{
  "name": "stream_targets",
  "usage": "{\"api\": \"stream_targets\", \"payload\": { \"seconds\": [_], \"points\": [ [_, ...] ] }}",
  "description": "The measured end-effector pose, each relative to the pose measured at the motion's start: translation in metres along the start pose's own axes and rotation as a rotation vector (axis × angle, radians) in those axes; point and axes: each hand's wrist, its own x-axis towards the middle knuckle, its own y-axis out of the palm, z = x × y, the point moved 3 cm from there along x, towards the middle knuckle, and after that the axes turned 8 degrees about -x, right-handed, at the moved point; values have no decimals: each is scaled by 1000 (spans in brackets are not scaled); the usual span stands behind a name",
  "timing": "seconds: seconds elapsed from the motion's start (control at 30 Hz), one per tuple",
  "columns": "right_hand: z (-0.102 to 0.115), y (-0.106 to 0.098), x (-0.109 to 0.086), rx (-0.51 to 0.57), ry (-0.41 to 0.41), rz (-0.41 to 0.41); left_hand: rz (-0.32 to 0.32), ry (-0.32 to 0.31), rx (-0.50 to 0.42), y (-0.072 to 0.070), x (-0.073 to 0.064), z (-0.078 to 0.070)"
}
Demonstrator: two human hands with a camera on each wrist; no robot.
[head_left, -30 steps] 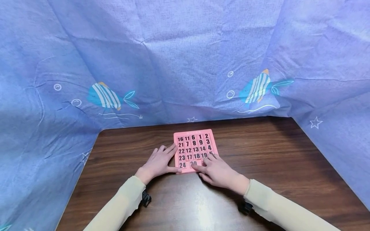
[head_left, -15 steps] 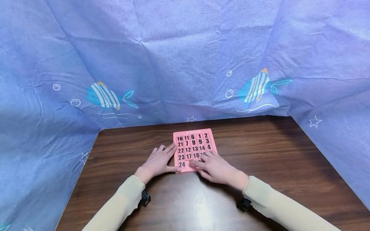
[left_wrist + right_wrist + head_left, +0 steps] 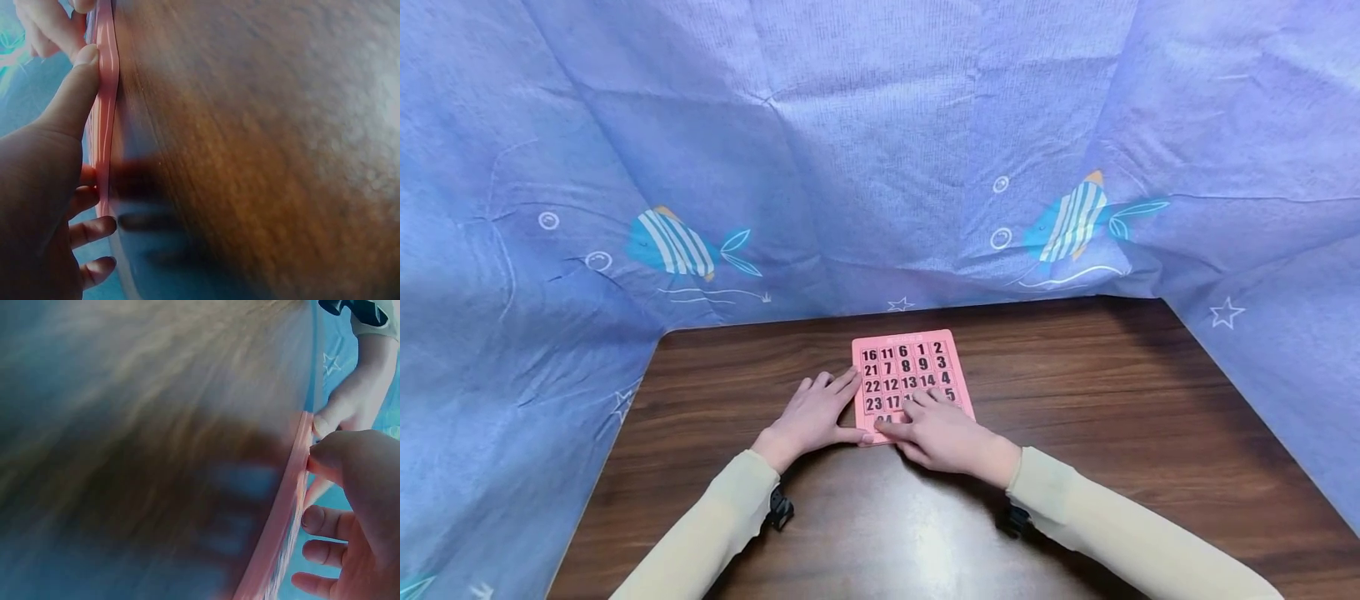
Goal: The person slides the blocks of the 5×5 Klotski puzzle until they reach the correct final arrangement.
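Note:
A pink number slide puzzle with black numerals lies flat on the table. My left hand braces its left side, fingers spread straight along the edge and thumb at the near left corner. From the right, my right hand reaches over the lower rows, one extended fingertip on the 24 tile in the bottom row. Its other fingers lie across the row above and hide several tiles. In the left wrist view the left thumb touches the pink frame. In the right wrist view the right thumb is right at the frame's near edge.
The dark wood-grain table extends around the puzzle. Blue cloth with printed fish hangs behind the table and at both sides. A black wrist camera sits at the left cuff, another dark one at the right.
My right hand has moved left along the bottom row. The 20 tile slid right first, then the 24 tile moved a little right under the fingertip. My left hand has stayed in place.

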Motion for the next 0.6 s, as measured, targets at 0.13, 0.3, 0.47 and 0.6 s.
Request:
{"api": "stream_targets", "payload": {
  "seconds": [0.13, 0.3, 0.47, 0.6],
  "points": [
    [-11, -2, -15, -15, 25, -15, 7, 0, 15, -1, 0, 1],
    [-19, -2, -30, -15, 48, -4, 15, -3, 8, -1, 0, 2],
    [-18, -7, -21, 18, 36, -37, 8, 10, 16, -2, -1, 2],
    [-17, -9, -4, 51, 50, -29, 2, 18, 20, -2, -1, 2]
  ]
}}
